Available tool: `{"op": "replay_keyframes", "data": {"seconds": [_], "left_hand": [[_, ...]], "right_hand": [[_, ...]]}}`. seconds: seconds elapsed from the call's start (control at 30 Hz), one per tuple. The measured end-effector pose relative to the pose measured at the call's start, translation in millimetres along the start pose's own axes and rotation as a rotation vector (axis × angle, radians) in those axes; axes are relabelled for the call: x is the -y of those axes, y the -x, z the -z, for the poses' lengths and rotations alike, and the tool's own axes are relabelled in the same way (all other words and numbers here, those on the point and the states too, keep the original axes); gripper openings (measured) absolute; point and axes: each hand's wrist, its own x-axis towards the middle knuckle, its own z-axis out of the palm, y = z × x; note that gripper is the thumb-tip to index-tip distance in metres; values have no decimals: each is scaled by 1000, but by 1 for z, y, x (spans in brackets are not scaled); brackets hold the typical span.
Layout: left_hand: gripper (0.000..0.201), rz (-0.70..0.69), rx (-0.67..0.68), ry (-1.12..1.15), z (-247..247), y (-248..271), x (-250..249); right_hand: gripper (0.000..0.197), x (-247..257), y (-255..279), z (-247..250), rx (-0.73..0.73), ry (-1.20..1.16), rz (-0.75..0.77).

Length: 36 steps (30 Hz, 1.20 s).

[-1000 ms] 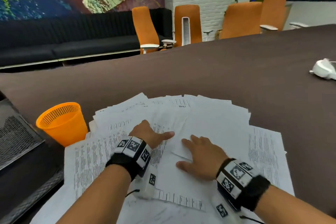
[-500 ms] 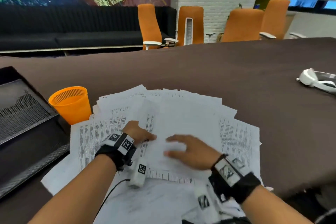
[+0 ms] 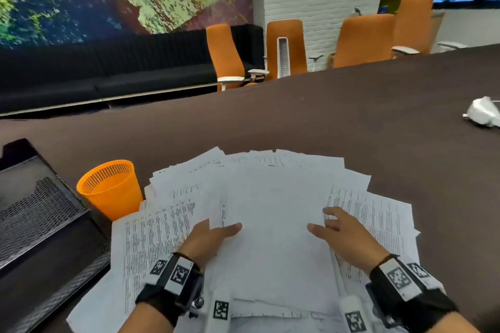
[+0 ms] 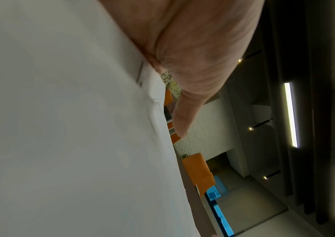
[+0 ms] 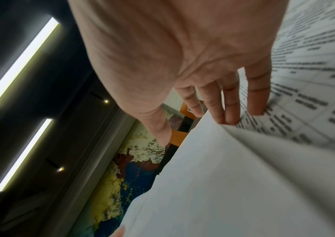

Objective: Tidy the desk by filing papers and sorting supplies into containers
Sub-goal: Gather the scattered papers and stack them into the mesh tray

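Note:
A fan of white papers (image 3: 270, 197), some printed, some blank, covers the dark table in front of me. My left hand (image 3: 219, 227) holds the left edge of the top blank sheet (image 4: 71, 128). Its thumb (image 4: 184, 115) is on top and its fingers are hidden beneath the paper. My right hand (image 3: 328, 224) lies at the sheet's right edge. There the fingertips (image 5: 229, 115) are nearly straight and touch the lifted edge of the blank sheet (image 5: 223, 184), above a printed page (image 5: 314, 80). The right thumb stays clear of the paper.
An orange mesh basket (image 3: 111, 189) stands just left of the papers. A black mesh paper tray (image 3: 40, 213) sits at the near left. A white device (image 3: 484, 115) lies at the far right of the brown table (image 3: 297, 116). Orange chairs (image 3: 284, 46) line the far side.
Both hands lay side by side on the middle of the pile. They have moved apart: the left took the top sheet's left edge and the right slid to its right edge.

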Motion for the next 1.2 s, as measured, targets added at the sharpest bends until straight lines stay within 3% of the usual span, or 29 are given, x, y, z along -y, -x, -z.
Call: {"op": "replay_keyframes", "data": {"seconds": [0.17,0.3,0.37,0.47,0.63,0.77,0.87,1.0,1.1,1.2], "left_hand": [[23,-1,53,37,-4,-13,0],[24,-112,36,161,4,2,-10],[27,-178,8,246,11,15,-17],[29,-265,-27,363,21,41,-20],[30,-364,-48,441,29,68,-20],[32,-498,-126,324,26,75,-21],[53,-618,-197,208,31,72,-21],[69,-624,-135,192,41,64,-19],[59,-579,-115,128,42,60,-16],[24,-522,-140,150,36,58,-15]], "right_hand": [[56,3,2,-14,6,-119,56],[71,16,-6,-12,-99,-316,34],[66,27,-8,-10,-2,-401,60],[53,44,-4,-6,263,-452,174],[50,47,6,-10,439,-521,275],[26,62,18,-16,251,-513,412],[26,68,18,-18,166,-479,468],[32,64,13,-20,110,-374,465],[33,60,12,-22,157,-315,435],[27,59,14,-26,199,-236,420]]}}
